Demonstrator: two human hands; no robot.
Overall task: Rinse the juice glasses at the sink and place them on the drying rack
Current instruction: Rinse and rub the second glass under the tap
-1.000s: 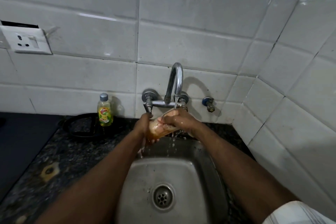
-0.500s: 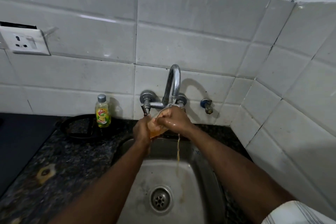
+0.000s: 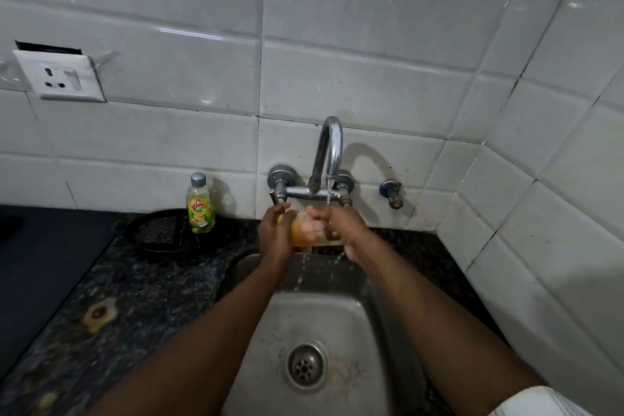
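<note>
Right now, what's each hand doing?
Left hand: closed around the juice glass, holding it under the tap.
Right hand: on the glass's other side, fingers seemingly inside it; grip cannot be told.

Hands, apparently gripping glass [image 3: 304,230], under tap [image 3: 329,152]

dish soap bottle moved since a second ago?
No. The dish soap bottle still stands left of the tap, against the wall tiles.
</note>
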